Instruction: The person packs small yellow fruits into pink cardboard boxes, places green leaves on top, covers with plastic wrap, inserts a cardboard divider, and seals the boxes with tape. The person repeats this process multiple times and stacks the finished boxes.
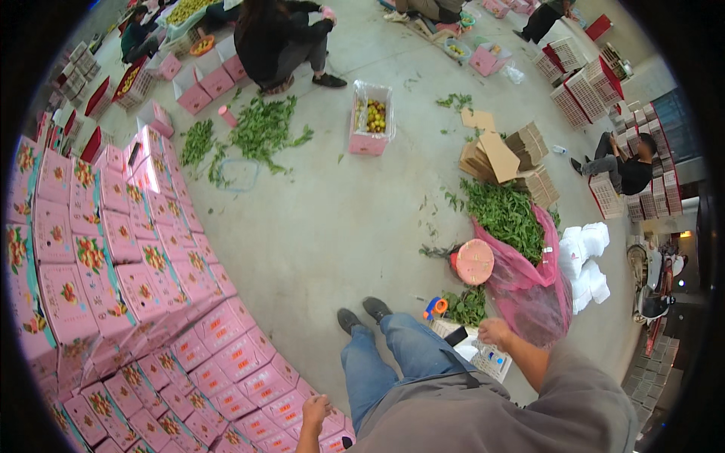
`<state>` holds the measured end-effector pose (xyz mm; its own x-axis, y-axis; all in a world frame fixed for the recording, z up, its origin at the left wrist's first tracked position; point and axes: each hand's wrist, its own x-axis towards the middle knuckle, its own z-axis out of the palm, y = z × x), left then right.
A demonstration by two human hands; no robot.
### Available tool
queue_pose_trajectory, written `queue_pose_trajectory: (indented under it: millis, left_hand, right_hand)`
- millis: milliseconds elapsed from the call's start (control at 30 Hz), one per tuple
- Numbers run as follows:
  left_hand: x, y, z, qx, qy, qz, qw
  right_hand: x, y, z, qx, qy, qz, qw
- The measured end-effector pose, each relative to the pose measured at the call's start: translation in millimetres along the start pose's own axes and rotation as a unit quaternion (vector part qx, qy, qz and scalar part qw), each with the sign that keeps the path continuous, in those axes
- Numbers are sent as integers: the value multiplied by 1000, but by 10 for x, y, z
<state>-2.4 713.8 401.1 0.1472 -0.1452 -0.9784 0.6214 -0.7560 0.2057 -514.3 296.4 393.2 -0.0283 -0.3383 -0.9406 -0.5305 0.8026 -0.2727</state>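
Note:
My left hand (pixel 316 409) hangs at the lower edge with its fingers curled, beside the stacked pink printed cartons (pixel 226 374). Whether anything is in it is not clear. On the other side, my right hand (pixel 494 333) is loosely curled above a white plastic crate (pixel 499 369). Under that hand lies a clear plastic bottle (pixel 494 355); I cannot tell if the hand touches it. A dark phone (pixel 456 336) rests at the crate's near side. An orange and blue tape dispenser (pixel 436 307) sits by the crate's corner.
Ahead stands an open pink carton (pixel 367 144) of fruit in a plastic liner. Green leaves (pixel 504 212) spill from a pink mesh bag (pixel 532 300) near a round pink-topped stool (pixel 475 261). Flattened cardboard (pixel 498 156) lies beyond. A person (pixel 280 42) sits ahead; another (pixel 623 164) sits right.

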Motion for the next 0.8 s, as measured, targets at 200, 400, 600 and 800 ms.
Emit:
queue_pose_trajectory:
  millis: [200, 400, 600, 800]
  left_hand:
    - [269, 898, -18, -22, 64, 68, 995]
    - [791, 1918, 407, 29, 28, 73, 997]
    - [1204, 2720, 1765, -24, 135, 51, 989]
    - [2344, 3375, 3726, 326, 67, 161, 929]
  right_hand:
    - [-79, -727, 809, -135, 13, -111, 985]
    - [3, -2142, 363, -314, 155, -215, 912]
    - [1243, -3769, -664, -400, 129, -290, 860]
    - [2583, -5007, -1510, -448, -27, -391, 804]
